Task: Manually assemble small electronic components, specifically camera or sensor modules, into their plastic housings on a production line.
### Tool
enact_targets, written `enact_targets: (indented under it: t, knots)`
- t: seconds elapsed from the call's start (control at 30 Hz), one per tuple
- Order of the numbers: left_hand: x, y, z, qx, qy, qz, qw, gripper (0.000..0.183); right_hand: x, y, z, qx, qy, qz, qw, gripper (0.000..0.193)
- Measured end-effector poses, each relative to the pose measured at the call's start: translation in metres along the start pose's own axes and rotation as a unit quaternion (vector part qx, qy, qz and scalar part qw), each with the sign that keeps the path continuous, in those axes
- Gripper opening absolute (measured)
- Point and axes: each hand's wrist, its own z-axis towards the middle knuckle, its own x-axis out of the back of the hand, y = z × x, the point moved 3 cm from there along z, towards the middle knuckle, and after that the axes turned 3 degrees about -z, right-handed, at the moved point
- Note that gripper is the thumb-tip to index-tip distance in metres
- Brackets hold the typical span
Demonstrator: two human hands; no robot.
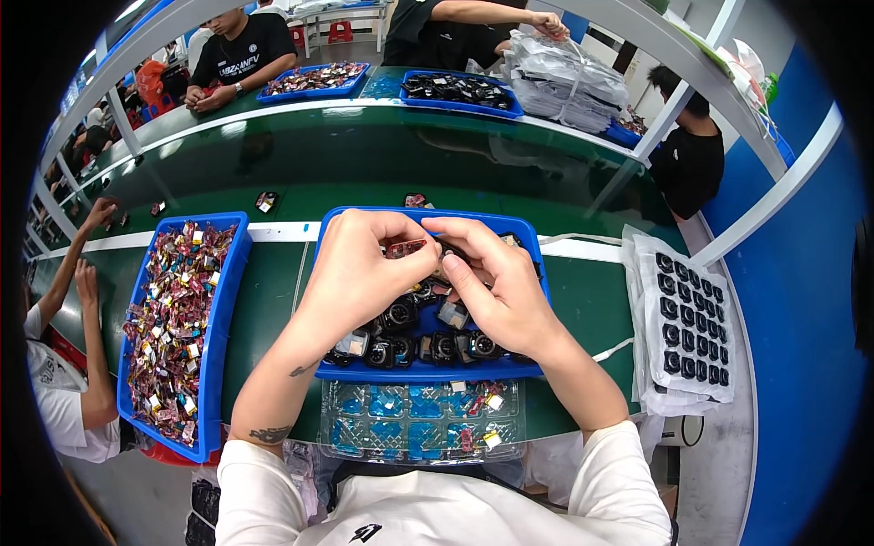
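Above a blue tray [437,371] of black casings [398,314], my two hands meet. Between the thumb and fingers of my left hand [369,264] is a small red circuit board [405,247]. My right hand [501,282] pinches a black casing [447,257], its thumb pressed against it; the fingers cover most of the part. The board and casing are close together, but whether they touch is hidden. Several casings below show round openings, and a few carry pale square pieces.
To the left stands a blue tray [221,350] heaped with red boards. A clear blister tray [423,437] with blue pieces lies nearest me. White foam sheets [645,355] with black parts are at right. Beyond runs a green conveyor [364,173]; a co-worker's hands [88,284] are at far left.
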Motion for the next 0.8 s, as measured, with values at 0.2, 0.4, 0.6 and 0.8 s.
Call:
enact_targets:
  t: [0.2,0.4,0.6,0.8]
  knots:
    - [-0.005,0.000,-0.001,-0.028,0.024,-0.019,0.999,0.017,0.002,0.009,0.000,-0.002,0.049,0.014,0.999,0.030]
    - [-0.001,0.008,-0.005,-0.043,0.021,-0.055,0.997,0.014,0.009,0.016,0.003,-0.019,0.081,0.026,0.996,0.028]
    - [-0.001,0.014,-0.008,-0.056,0.034,-0.034,0.997,0.011,0.013,0.015,0.003,-0.057,0.089,0.122,0.987,0.024]
    - [-0.002,0.006,-0.006,0.023,-0.033,-0.115,0.993,0.012,0.013,0.016,0.003,-0.029,0.117,0.122,0.985,0.021]
